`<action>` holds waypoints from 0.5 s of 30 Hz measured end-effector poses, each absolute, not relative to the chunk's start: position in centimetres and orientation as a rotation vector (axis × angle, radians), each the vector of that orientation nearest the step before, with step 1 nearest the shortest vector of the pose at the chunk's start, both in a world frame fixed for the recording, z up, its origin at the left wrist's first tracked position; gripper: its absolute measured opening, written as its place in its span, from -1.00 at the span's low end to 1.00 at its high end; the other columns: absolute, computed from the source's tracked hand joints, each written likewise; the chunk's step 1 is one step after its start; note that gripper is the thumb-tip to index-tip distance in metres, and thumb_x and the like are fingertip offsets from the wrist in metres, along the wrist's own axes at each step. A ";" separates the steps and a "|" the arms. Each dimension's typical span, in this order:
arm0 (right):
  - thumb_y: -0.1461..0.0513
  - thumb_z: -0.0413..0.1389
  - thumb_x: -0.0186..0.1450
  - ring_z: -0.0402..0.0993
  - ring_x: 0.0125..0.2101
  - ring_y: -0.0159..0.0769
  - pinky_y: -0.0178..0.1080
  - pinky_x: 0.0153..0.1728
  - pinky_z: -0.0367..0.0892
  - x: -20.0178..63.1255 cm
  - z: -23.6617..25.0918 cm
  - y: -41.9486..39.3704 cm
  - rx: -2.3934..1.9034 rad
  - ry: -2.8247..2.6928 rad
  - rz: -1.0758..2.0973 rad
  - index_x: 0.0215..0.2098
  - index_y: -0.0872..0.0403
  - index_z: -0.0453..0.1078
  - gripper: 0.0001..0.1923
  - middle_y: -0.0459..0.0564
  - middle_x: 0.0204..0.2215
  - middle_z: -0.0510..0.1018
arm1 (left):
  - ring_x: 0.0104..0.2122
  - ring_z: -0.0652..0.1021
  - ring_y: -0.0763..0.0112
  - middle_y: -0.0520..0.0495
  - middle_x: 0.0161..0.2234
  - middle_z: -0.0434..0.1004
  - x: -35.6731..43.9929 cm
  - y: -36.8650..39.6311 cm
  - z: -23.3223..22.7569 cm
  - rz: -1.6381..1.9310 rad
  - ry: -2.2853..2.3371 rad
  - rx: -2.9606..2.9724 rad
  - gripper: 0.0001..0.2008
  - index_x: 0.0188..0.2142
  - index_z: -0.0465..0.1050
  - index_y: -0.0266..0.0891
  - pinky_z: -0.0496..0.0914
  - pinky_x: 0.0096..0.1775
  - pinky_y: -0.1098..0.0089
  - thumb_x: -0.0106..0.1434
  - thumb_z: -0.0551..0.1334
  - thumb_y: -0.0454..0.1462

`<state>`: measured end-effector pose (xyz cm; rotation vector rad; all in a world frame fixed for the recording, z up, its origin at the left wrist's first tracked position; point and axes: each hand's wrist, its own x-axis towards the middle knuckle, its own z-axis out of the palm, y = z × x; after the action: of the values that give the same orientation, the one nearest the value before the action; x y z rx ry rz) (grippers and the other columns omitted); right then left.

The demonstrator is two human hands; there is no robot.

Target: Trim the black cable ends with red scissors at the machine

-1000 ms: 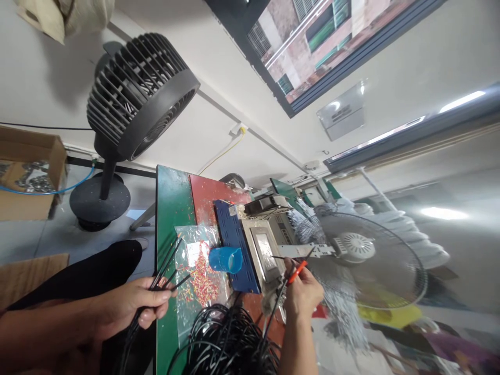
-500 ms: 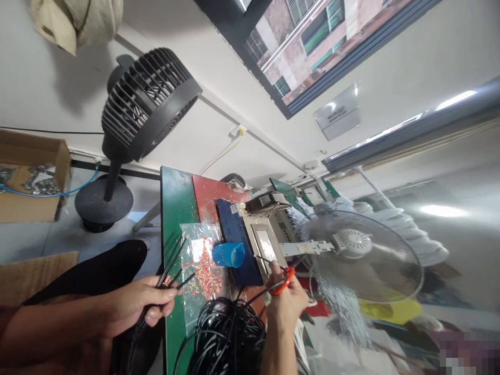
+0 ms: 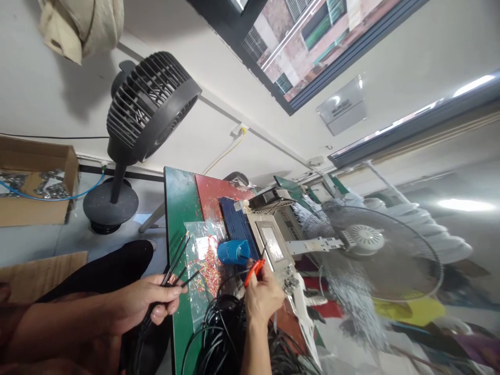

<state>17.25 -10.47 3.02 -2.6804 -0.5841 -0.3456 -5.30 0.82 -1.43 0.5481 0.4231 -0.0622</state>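
Pinching a bundle of black cables [image 3: 176, 260] in my left grip [image 3: 136, 304] at the green desk [image 3: 177, 208] edge, my right grip [image 3: 262, 298] closes on an orange-handled tool [image 3: 253, 271] beside a blue cup [image 3: 233, 252], above coiled black cable [image 3: 219, 333].

A single head-worn camera gives the only view, so no second view overlaps it. It looks forward and down from close above the green table [image 3: 177, 208], but is rolled hard, so the table edge runs up the frame and the window [image 3: 304, 47] sits at the top. The near hands fill the bottom edge; the black fan [image 3: 150, 107] stands farther off. The right side is smeared, probably by wide-lens stretch.
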 end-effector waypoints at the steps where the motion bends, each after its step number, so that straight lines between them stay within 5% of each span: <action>1: -0.09 -0.05 0.11 0.03 -0.62 -0.35 -0.30 -0.52 -0.10 17.1 2.9 -10.4 -2.696 -0.600 -0.357 -0.57 0.05 0.37 -0.59 -0.05 -0.71 0.26 | -0.64 0.10 0.71 0.07 -0.55 0.29 -5.3 0.8 -1.4 -0.064 0.424 0.552 -0.79 -0.37 0.30 -0.25 -0.12 -0.53 0.46 0.10 0.24 -0.16; 7: -0.03 -0.04 0.11 0.03 -0.65 -0.36 -0.31 -0.54 -0.12 16.9 2.6 -10.1 -2.721 -0.651 -0.380 -0.62 0.06 0.35 -0.62 -0.02 -0.71 0.30 | -0.63 0.13 0.70 0.07 -0.52 0.29 -5.4 0.9 -1.0 -0.070 0.399 0.566 -0.78 -0.36 0.28 -0.26 -0.06 -0.51 0.47 0.12 0.23 -0.16; 15: -0.10 -0.06 0.10 0.26 -0.63 -0.30 -0.32 -0.55 0.09 17.3 4.6 -13.1 -2.590 -0.533 -0.363 -0.50 0.06 0.40 -0.56 -0.12 -0.72 0.33 | -0.55 0.31 0.61 0.04 -0.47 0.33 -4.8 1.0 -1.0 0.054 0.337 0.618 -0.76 -0.36 0.25 -0.28 0.12 -0.46 0.48 0.07 0.26 -0.20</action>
<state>17.29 -13.13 4.56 -2.5897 -0.5326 -0.3633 -4.78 1.01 -0.98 0.6178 0.3373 0.0541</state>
